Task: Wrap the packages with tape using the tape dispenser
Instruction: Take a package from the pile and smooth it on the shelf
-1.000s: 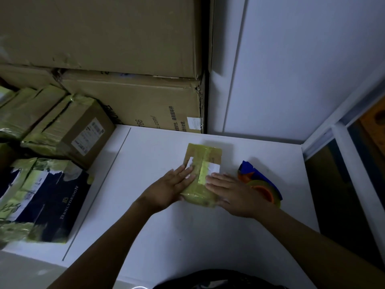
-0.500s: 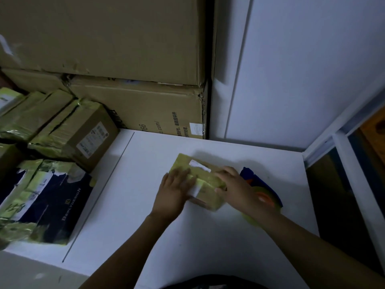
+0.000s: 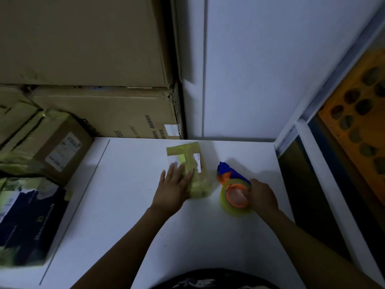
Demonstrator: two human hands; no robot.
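Right hand (image 3: 263, 198) now off package (image 3: 199, 184) and over on dispenser (image 3: 234, 197), centre right of frame, fingers curled round roll side. Left hand (image 3: 173, 185) stays flat on package, fingers (image 3: 172, 171) straight, slightly spread, pinning it to worktop (image 3: 145, 236) mid-frame. Half second ago both hands were on package, turning it, dispenser untouched. My guess: repositioning done, next tape strip coming.
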